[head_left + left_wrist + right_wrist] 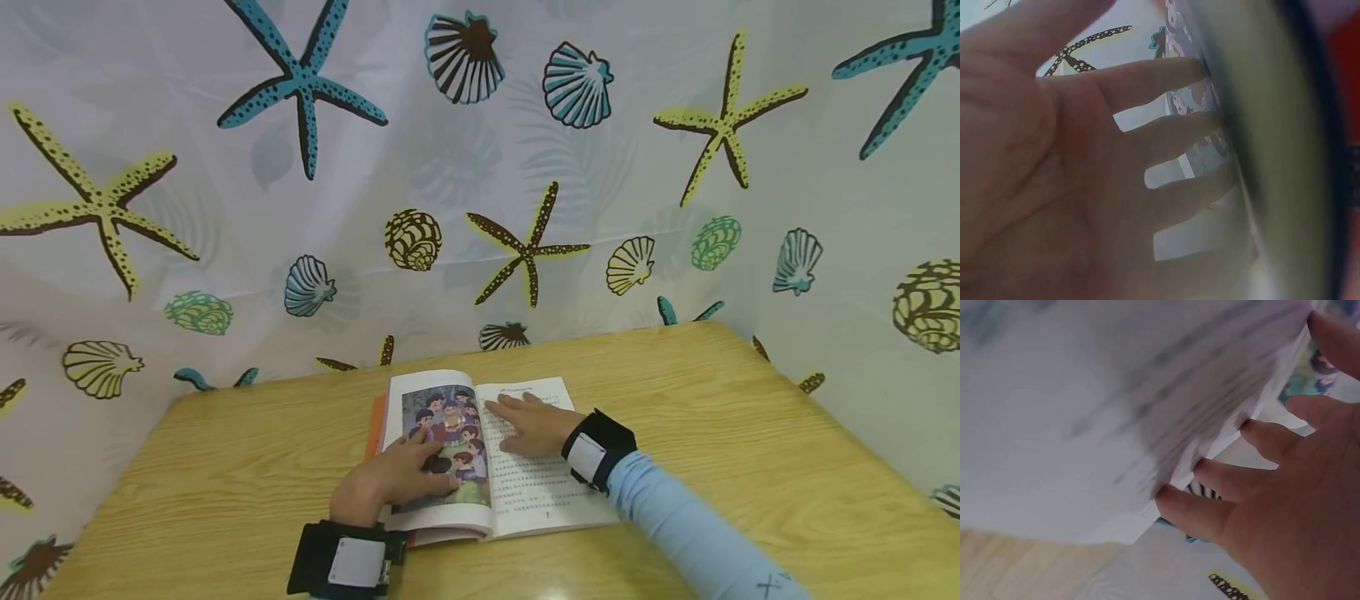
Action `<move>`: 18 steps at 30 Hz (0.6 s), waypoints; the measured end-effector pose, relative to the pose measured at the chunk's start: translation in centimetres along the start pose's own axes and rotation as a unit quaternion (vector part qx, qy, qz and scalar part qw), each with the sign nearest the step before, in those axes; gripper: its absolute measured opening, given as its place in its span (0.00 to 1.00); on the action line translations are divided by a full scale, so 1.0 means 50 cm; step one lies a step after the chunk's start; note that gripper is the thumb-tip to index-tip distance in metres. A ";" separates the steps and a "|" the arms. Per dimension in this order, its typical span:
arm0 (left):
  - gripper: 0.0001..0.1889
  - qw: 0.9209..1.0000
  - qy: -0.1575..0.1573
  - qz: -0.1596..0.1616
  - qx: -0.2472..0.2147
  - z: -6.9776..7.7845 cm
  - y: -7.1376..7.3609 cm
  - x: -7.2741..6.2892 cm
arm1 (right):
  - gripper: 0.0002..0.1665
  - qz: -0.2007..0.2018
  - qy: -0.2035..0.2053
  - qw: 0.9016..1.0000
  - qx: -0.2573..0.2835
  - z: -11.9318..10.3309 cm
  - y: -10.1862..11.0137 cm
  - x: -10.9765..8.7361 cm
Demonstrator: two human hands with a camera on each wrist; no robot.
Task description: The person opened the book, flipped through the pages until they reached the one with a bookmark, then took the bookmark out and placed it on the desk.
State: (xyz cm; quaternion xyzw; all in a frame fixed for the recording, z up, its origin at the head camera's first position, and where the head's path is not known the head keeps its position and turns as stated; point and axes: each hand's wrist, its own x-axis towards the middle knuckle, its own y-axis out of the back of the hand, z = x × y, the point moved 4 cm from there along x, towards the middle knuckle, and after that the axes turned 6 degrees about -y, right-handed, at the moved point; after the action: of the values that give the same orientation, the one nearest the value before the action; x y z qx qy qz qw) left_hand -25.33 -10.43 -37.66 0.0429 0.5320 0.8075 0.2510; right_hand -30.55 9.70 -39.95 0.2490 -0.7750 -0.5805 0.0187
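An open book (525, 510) lies on the wooden table, a colour picture of several children on its left page and printed text on its right page. My left hand (401, 475) rests on the picture page with its fingers spread. On the text page (1085, 456) lies my right hand (536, 423), fingers outstretched and fingertips touching the paper. The left wrist view shows the left palm (1041, 175) close up, its fingertips against the page; the book's near edge there is blurred. An orange cover edge (374, 425) shows at the book's left side.
The wooden table (247, 467) extends to both sides of the book. Behind it and along the right hangs a white cloth (352, 200) printed with starfish and shells. Each wrist wears a black band with a pale plate.
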 end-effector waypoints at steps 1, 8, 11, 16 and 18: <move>0.38 1.000 0.002 0.001 0.001 -0.001 0.001 0.000 | 0.39 0.006 -0.016 1.000 -0.008 0.010 0.002 0.003; 0.44 1.000 0.013 0.016 0.004 0.000 0.004 -0.004 | 0.39 0.012 -0.065 0.997 0.027 0.082 0.024 0.025; 0.45 1.000 0.016 0.015 -0.005 -0.001 0.002 -0.004 | 0.43 0.012 -0.089 0.995 0.045 0.121 0.027 0.041; 0.45 1.000 0.017 0.012 -0.009 -0.006 -0.002 -0.004 | 0.51 0.006 -0.127 0.990 0.053 0.148 0.038 0.060; 0.45 1.000 0.016 0.010 -0.008 -0.007 -0.003 -0.004 | 0.53 0.004 -0.135 0.989 0.051 0.152 0.043 0.066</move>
State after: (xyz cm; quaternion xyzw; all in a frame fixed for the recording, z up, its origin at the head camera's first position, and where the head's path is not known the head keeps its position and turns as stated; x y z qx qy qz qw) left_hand -25.23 -10.74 -37.89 0.0334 0.5292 0.8147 0.2349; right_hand -36.64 15.53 -41.34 0.1660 -0.8000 -0.5684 -0.0969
